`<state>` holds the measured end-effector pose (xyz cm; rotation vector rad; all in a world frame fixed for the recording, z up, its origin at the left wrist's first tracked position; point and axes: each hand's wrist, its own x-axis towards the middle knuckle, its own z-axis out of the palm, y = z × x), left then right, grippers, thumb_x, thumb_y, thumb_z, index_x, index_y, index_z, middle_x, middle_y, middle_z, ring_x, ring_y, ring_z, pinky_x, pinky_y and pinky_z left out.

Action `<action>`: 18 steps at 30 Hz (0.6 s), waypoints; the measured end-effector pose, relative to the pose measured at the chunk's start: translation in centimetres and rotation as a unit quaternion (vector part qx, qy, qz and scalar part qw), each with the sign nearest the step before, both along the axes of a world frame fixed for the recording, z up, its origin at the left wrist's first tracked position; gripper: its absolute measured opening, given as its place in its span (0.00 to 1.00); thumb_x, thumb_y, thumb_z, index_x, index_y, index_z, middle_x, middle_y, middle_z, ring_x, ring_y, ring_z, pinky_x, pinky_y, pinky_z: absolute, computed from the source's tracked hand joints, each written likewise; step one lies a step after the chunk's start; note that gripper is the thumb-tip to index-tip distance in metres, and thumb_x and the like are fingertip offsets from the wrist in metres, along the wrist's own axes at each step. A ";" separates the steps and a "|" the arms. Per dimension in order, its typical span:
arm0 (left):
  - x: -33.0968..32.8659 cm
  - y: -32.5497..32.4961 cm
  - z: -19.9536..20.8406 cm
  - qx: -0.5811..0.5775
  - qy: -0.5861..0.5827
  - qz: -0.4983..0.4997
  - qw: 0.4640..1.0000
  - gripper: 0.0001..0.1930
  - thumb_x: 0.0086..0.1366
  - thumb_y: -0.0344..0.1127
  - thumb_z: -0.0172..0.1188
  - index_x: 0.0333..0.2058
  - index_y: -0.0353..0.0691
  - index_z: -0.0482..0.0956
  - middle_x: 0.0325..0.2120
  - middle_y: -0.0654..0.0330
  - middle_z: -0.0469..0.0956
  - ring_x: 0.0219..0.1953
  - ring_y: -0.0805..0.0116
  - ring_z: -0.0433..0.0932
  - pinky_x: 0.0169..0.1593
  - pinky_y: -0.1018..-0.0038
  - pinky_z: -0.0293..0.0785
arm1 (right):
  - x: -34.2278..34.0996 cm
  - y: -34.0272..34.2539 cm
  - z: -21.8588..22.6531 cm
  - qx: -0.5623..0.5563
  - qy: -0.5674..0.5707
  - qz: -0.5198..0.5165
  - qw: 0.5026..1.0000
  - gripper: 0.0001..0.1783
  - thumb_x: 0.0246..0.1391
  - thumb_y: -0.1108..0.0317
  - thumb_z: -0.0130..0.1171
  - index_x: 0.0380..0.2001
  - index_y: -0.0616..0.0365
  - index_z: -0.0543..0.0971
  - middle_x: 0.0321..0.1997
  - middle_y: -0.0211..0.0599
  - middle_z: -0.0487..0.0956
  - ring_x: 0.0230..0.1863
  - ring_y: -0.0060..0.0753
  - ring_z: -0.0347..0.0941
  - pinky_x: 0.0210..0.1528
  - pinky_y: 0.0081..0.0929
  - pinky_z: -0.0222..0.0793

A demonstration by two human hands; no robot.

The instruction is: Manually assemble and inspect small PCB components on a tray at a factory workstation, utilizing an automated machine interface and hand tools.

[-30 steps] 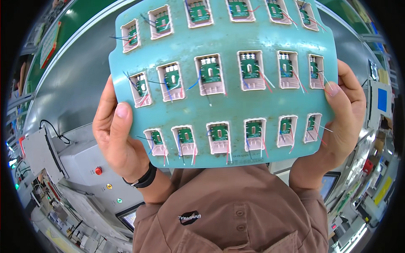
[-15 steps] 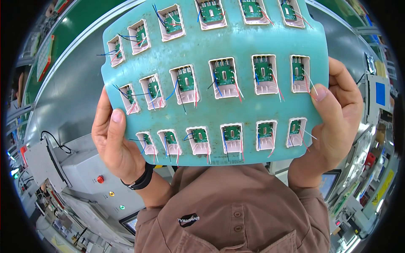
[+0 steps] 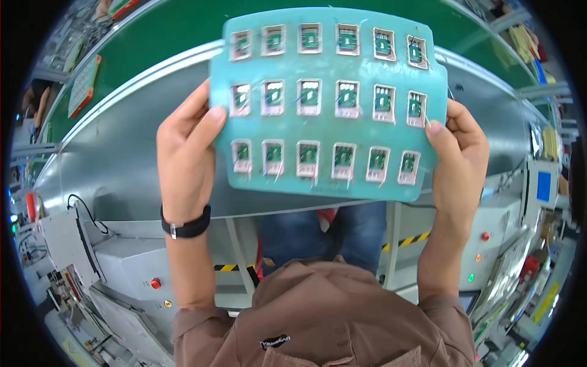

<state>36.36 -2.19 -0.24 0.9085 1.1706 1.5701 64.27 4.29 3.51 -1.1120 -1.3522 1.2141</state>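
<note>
Between both hands I hold a teal tray with rounded corners, raised over the grey bench. Its pockets hold several white plastic housings in three rows. Inside each sits a green circuit board with thin red, white, blue or black wires hanging out. My left hand is closed on the tray's left edge, thumb on top and fingers partly hidden underneath. My right hand grips the right edge the same way, its thumb beside a housing in the middle row. The tray is slightly blurred by motion.
The grey worktop lies under the tray, with a green conveyor belt beyond its metal rail. An orange-edged tray lies on the belt at left. Grey control panels with a red button and another red button flank my body.
The tray has moved away from my body and lower toward the bench, and looks smaller and more level. Both arms are stretched further forward, with both hands still gripping it.
</note>
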 end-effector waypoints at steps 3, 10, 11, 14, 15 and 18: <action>-2.3 4.8 0.6 -0.028 -0.006 -0.033 0.999 0.22 0.62 0.28 0.54 0.54 0.25 0.69 0.48 0.54 0.75 0.48 0.70 0.73 0.53 0.76 0.66 | -1.4 5.6 -0.9 -0.065 -0.015 0.008 0.998 0.17 0.51 0.71 0.56 0.44 0.68 0.76 0.38 0.33 0.79 0.35 0.17 0.72 0.40 0.16 0.64; -8.4 17.3 -1.9 -0.097 0.075 -0.014 0.992 0.20 0.63 0.31 0.55 0.52 0.28 0.72 0.42 0.61 0.76 0.39 0.75 0.71 0.46 0.75 0.66 | -7.1 19.9 -4.0 -0.110 -0.081 0.050 0.989 0.19 0.50 0.64 0.58 0.43 0.67 0.77 0.42 0.37 0.77 0.45 0.26 0.69 0.50 0.30 0.64; -9.6 18.8 -2.5 -0.101 0.059 0.022 0.993 0.16 0.60 0.29 0.57 0.46 0.29 0.76 0.39 0.58 0.78 0.39 0.70 0.73 0.46 0.71 0.65 | -8.6 21.4 -4.4 -0.109 -0.074 0.071 0.989 0.20 0.51 0.65 0.58 0.42 0.70 0.76 0.42 0.40 0.77 0.44 0.29 0.70 0.51 0.30 0.65; -11.3 22.4 -4.1 -0.131 0.094 0.049 0.986 0.19 0.60 0.30 0.58 0.50 0.29 0.73 0.40 0.60 0.75 0.40 0.72 0.69 0.48 0.72 0.64 | -11.2 26.2 -7.1 -0.117 -0.095 0.090 0.984 0.20 0.52 0.65 0.58 0.43 0.72 0.75 0.43 0.43 0.76 0.43 0.33 0.71 0.50 0.30 0.67; -12.3 23.5 -4.6 -0.136 0.124 0.061 0.981 0.20 0.60 0.30 0.58 0.50 0.29 0.73 0.41 0.59 0.76 0.40 0.72 0.69 0.47 0.72 0.64 | -12.2 27.1 -7.7 -0.113 -0.102 0.092 0.984 0.20 0.52 0.65 0.58 0.43 0.72 0.75 0.43 0.44 0.76 0.44 0.34 0.72 0.50 0.30 0.67; -14.3 25.7 -5.8 -0.138 0.169 0.086 0.972 0.20 0.60 0.30 0.57 0.50 0.28 0.73 0.40 0.58 0.77 0.39 0.71 0.71 0.45 0.73 0.66 | -14.6 29.2 -8.9 -0.117 -0.117 0.099 0.981 0.19 0.52 0.66 0.58 0.43 0.72 0.75 0.43 0.44 0.76 0.44 0.37 0.73 0.50 0.31 0.69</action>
